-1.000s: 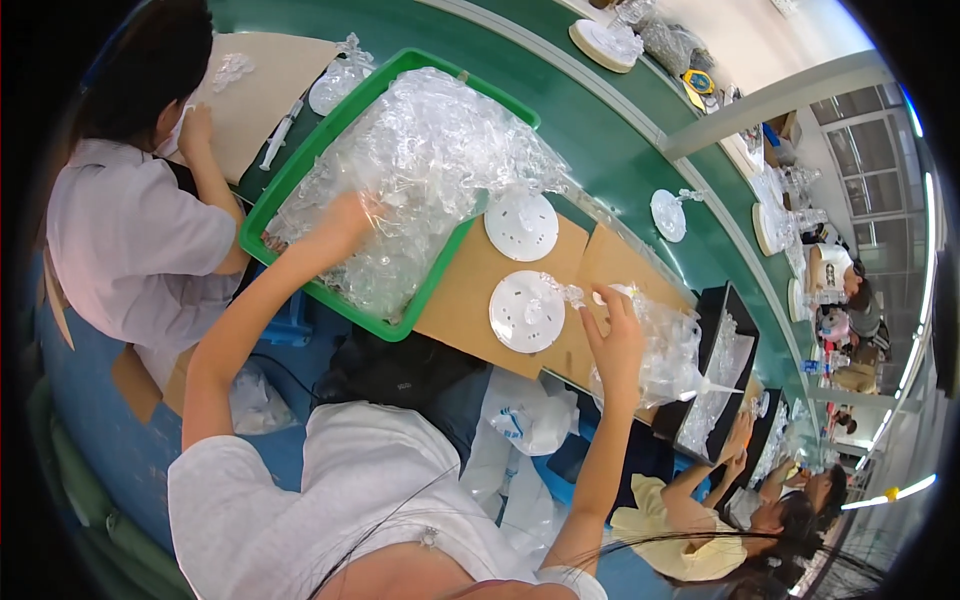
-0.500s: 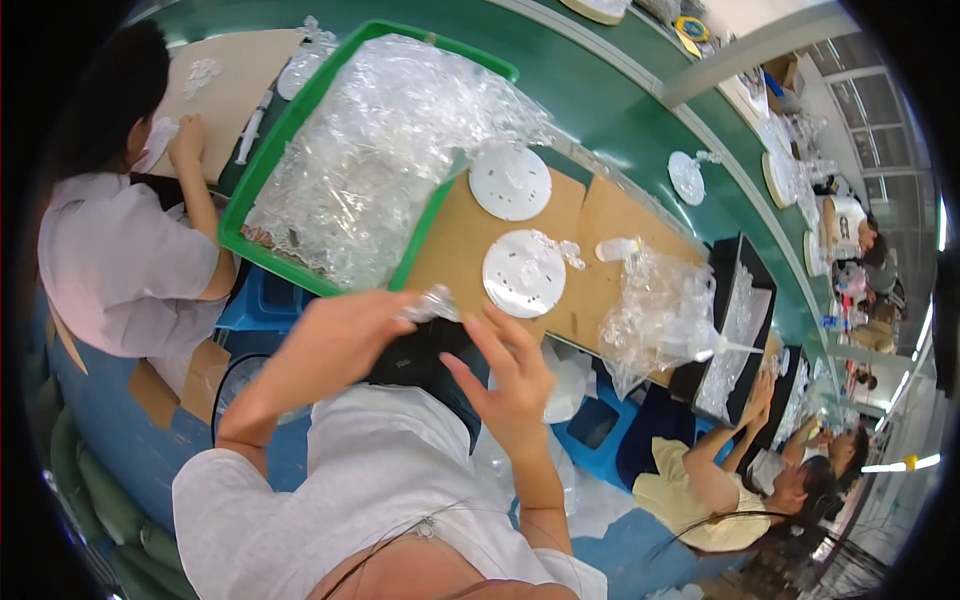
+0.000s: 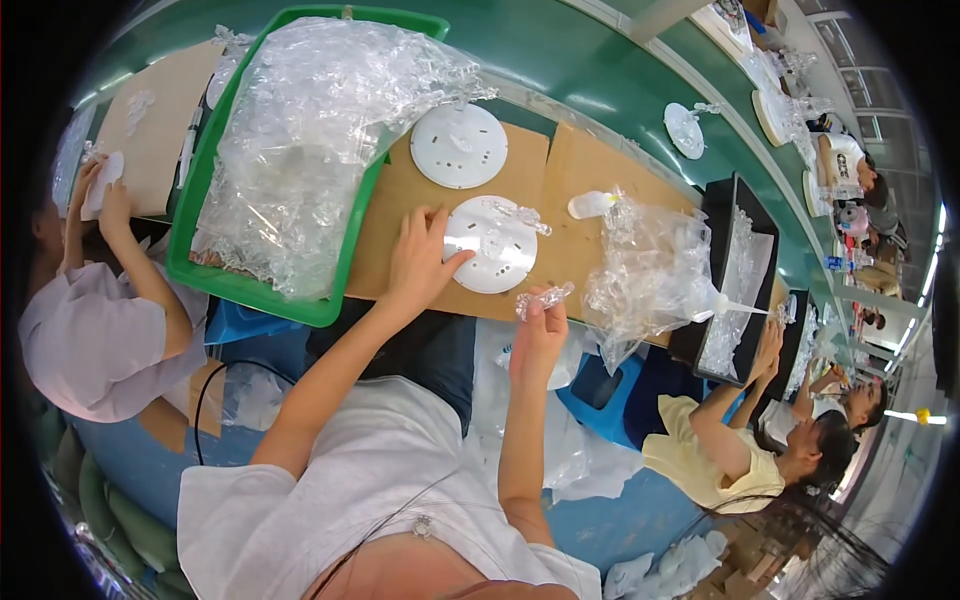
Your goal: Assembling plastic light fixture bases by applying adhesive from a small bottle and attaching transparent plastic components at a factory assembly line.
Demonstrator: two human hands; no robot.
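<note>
A small clear plastic piece (image 3: 543, 298) is pinched in the right hand (image 3: 537, 335); the left hand (image 3: 420, 262) rests open-fingered on a white perforated disc (image 3: 492, 243).

We see a green tray (image 3: 262, 296) heaped w/ clear plastic wrap, a 2nd white disc (image 3: 459, 146) beyond it. A crumpled clear bag (image 3: 650, 270) & black bin (image 3: 722, 205) sit rightward; co-workers both sides.

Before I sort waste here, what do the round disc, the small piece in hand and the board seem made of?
The round disc looks like white matte plastic: even colour, moulded holes. The small piece in the right hand seems clear glossy plastic, see-through with glints. The board looks like brown cardboard, flat and dull.
</note>
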